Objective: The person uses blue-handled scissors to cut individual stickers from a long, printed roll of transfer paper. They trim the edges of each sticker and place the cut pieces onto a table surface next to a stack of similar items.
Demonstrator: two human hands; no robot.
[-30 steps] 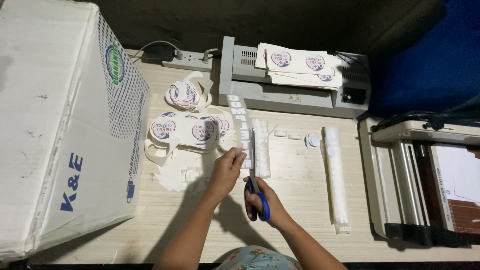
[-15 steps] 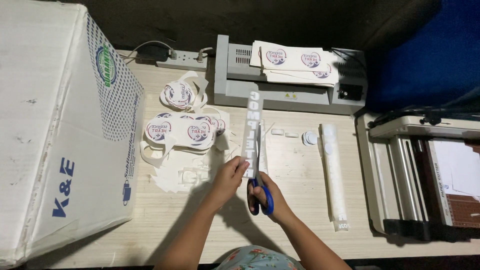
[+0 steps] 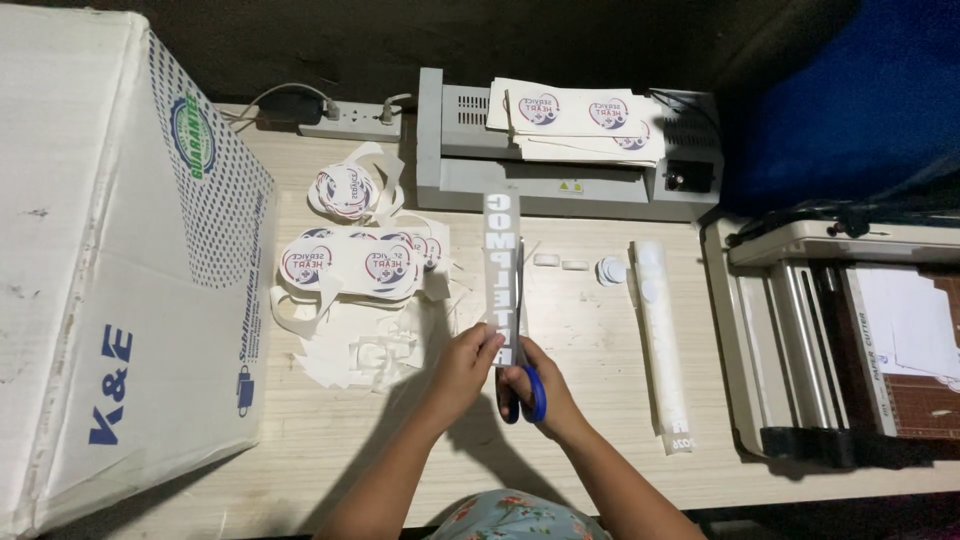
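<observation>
— What is the person busy with at the wooden table (image 3: pixel 600 330)?

— Trimming. The left hand (image 3: pixel 462 362) pinches the near end of a long laminated strip (image 3: pixel 501 262) of white block letters, holding it up so it runs away from the body toward the grey laminator (image 3: pixel 560 165). The right hand (image 3: pixel 548 395) is closed through the blue handles of the scissors (image 3: pixel 527 388), blades working along the strip's edge.

— How far along the cut?

— Near the start, it seems; the blades sit at the near end, though where they meet the strip is partly hidden behind the fingers, so the exact line cannot be told.

— What does the next move call for?

— Probably a steady feed: the left hand keeping the strip taut and straight while the scissors travel lengthwise close to the letters without nicking them.

— And around them?

— Cut round stickers (image 3: pixel 350 262) and white offcuts (image 3: pixel 360 350) lie to the left, beside a big cardboard box (image 3: pixel 110 290). Another clear strip (image 3: pixel 662 340) lies to the right, near a paper trimmer (image 3: pixel 850 340). Printed sheets (image 3: pixel 575 115) rest on the laminator.
</observation>
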